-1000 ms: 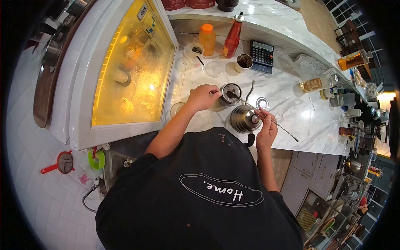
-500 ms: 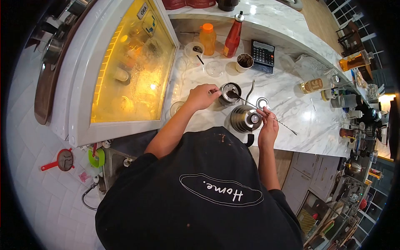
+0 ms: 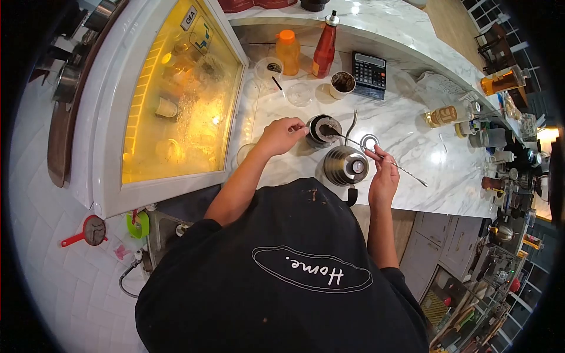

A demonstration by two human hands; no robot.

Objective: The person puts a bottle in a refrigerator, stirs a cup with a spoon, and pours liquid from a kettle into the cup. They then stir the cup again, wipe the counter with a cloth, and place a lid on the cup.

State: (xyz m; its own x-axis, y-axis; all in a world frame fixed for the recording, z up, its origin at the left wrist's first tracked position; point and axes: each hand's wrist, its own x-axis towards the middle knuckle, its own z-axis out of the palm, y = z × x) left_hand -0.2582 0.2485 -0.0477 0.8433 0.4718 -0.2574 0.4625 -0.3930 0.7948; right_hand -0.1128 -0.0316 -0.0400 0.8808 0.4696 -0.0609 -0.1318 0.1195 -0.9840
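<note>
My left hand (image 3: 283, 136) pinches the left rim of a dark round cup (image 3: 318, 140), which has a pale inside with dark grounds in it. In my right hand (image 3: 384, 170) is a long twisted bar spoon (image 3: 402, 169), held between the fingers. The spoon's dark bowl end lies over the cup's opening. Just below the cup, a steel gooseneck kettle (image 3: 344, 167) stands on the marble counter (image 3: 424, 188), its spout rising to the right of the cup. A small round silver lid (image 3: 369, 142) lies beside the kettle.
Behind the cup stand a paper cup of dark grounds (image 3: 342, 85), a calculator (image 3: 369, 73), a red bottle (image 3: 325, 50), an orange-capped bottle (image 3: 288, 54) and a clear plastic cup (image 3: 269, 70). A lit glass-door fridge (image 3: 170, 117) borders the left side. Several jars and bottles line the right.
The bowl end of the spoon has risen slightly within the cup's opening, and my right hand has shifted a little right. The view has also shifted slightly.
</note>
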